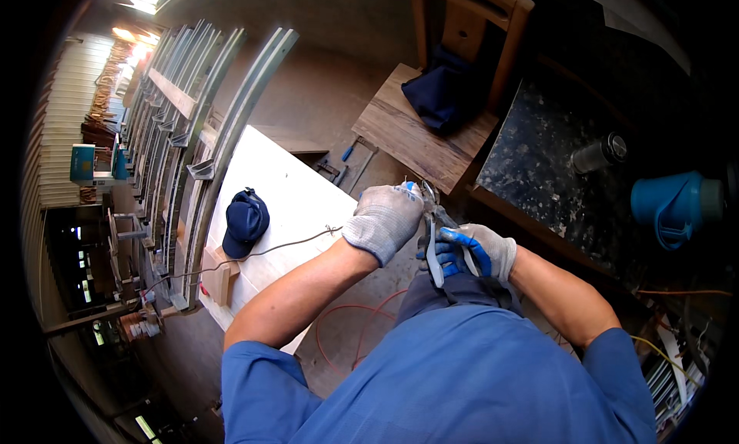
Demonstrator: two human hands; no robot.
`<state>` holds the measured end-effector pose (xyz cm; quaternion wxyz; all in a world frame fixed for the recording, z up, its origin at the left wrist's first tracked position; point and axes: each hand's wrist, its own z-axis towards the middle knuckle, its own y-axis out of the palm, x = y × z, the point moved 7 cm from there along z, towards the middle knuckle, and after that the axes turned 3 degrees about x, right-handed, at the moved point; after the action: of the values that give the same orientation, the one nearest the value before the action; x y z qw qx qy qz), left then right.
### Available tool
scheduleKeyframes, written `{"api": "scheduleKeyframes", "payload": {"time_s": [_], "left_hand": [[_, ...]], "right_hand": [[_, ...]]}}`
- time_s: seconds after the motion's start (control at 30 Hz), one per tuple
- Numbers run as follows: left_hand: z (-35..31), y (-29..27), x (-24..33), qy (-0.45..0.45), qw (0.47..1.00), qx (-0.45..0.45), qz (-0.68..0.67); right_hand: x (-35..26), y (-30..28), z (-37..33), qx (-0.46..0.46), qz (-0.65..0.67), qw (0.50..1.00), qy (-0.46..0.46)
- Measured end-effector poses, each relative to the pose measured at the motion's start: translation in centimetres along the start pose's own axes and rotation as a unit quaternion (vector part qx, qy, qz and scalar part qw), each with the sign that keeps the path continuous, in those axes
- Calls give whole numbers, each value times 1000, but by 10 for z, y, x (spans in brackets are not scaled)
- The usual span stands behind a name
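Both my hands wear pale knitted work gloves, the right one with blue on its palm and fingers. In my right hand [481,249] is a pair of pliers [433,253] with grey handles, its head pointing away from me. My left hand [385,219] is closed beside the pliers' head, knuckles up. Whatever its fingers grip is hidden or too small to make out. Left of that hand, a white board [296,205] carries a navy cap [246,222] and a thin brown cord [285,245] with a frayed-looking end.
Ahead stands a wooden chair [408,121] with dark blue cloth [443,90] on its seat. A speckled dark table [531,167] at right holds a clear jar [599,153] and a blue jug [670,201]. Tools [354,161] and a red hose [319,328] lie on the floor. Metal rails [239,121] stand left.
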<state>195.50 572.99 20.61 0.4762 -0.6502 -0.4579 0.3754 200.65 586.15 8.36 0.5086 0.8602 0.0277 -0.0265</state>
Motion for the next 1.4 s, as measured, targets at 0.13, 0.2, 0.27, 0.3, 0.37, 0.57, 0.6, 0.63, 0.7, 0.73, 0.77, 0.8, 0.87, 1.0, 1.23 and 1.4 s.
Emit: {"api": "scheduleKeyframes", "payload": {"time_s": [0.13,0.2,0.27,0.3,0.37,0.57,0.6,0.63,0.7,0.73,0.77,0.8,0.87,1.0,1.23,1.4], "left_hand": [[2,-2,-2,-11,1000,-12,6],[2,-3,-3,-15,1000,-10,3],[2,-4,-5,-19,1000,-11,-7],[2,-3,-5,-17,1000,-14,-8],[2,0,-5,-15,1000,-22,-9],[1,3,-7,-3,1000,-12,-13],[0,3,-7,1,1000,-9,-15],[0,3,-7,4,1000,-6,-18],[-1,4,-7,7,1000,-2,-21],[-2,5,-6,8,1000,-1,-21],[-2,5,-5,8,1000,0,-21],[-2,6,-4,6,1000,-5,-23],[-3,6,-4,3,1000,-16,-26],[-4,5,-2,3,999,-14,-31],[-6,14,-6,38,998,23,-44],[-10,35,-12,37,994,76,-71]], "right_hand": [[-4,15,-6,-38,-7,999,-2],[-5,12,-6,-29,-15,999,-4],[-6,10,-8,-14,-31,999,-13],[-7,10,-9,-5,-45,999,-20],[-8,8,-9,22,-64,997,-29],[-6,12,-12,87,-109,989,-58],[-4,10,-12,84,-109,989,-61],[-3,9,-12,81,-110,989,-64],[-2,8,-13,84,-108,989,-59],[-2,9,-15,86,-108,989,-55],[-2,11,-16,89,-100,989,-61],[0,15,-18,92,-92,989,-68],[2,16,-18,103,-88,988,-79],[8,15,-16,137,-97,982,-88],[12,16,-15,132,-124,980,-85],[6,12,-21,117,-114,983,-86]]}}
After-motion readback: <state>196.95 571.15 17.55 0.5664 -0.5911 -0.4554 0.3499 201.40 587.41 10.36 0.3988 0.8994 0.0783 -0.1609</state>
